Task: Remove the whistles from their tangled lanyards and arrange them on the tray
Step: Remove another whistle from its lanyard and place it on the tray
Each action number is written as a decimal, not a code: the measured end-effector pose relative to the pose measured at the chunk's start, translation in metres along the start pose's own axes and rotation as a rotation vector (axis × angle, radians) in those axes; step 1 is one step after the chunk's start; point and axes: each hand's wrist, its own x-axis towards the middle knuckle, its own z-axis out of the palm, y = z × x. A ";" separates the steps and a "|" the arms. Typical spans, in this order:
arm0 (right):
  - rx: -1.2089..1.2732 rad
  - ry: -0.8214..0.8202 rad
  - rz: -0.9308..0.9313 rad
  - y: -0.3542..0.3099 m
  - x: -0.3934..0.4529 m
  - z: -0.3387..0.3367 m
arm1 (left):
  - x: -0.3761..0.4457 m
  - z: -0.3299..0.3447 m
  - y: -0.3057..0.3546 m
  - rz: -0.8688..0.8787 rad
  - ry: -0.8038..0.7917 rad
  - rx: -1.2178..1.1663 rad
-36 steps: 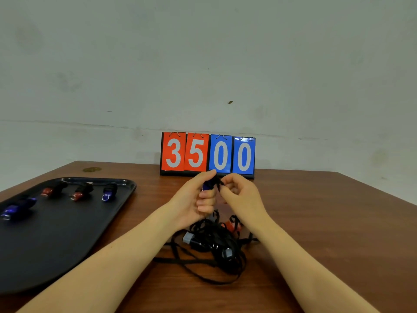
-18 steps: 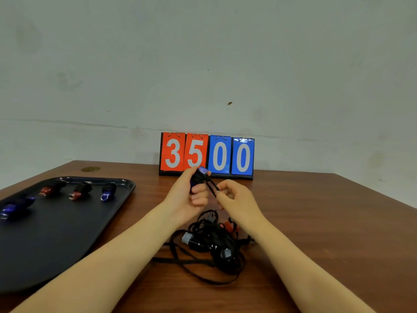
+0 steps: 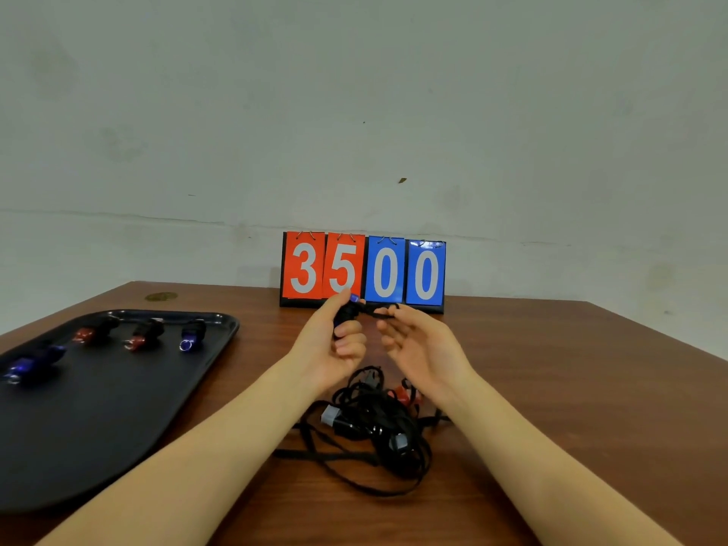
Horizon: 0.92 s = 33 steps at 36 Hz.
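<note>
My left hand (image 3: 335, 342) is raised over the table, closed around a blue and black whistle (image 3: 348, 311) whose blue tip shows above the thumb. A black lanyard (image 3: 380, 311) runs from the whistle to my right hand (image 3: 421, 344), whose fingertips pinch the strap while the palm stays spread. Below both hands lies a tangled pile of black lanyards (image 3: 378, 431) with a grey whistle (image 3: 331, 415) and a red whistle (image 3: 403, 394) in it. The black tray (image 3: 98, 419) on the left holds several whistles in a row, among them a blue one (image 3: 191, 336).
A flip scoreboard (image 3: 362, 269) reading 3500 stands at the table's back edge against the wall, just behind my hands. The wooden table (image 3: 571, 388) stretches out to the right of the pile.
My left hand has carried the whistle up and to the left. My right hand has drawn away from it and spread, so the lanyard now stretches between the two hands.
</note>
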 end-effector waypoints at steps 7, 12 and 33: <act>0.035 -0.008 -0.068 -0.002 0.002 0.000 | 0.000 0.004 -0.004 -0.043 -0.041 -0.047; -0.381 -0.019 -0.122 0.003 0.004 0.000 | 0.000 0.002 0.000 0.022 0.009 -0.066; -1.399 -0.073 -0.572 0.000 -0.008 -0.008 | -0.006 0.001 -0.006 0.233 0.068 0.950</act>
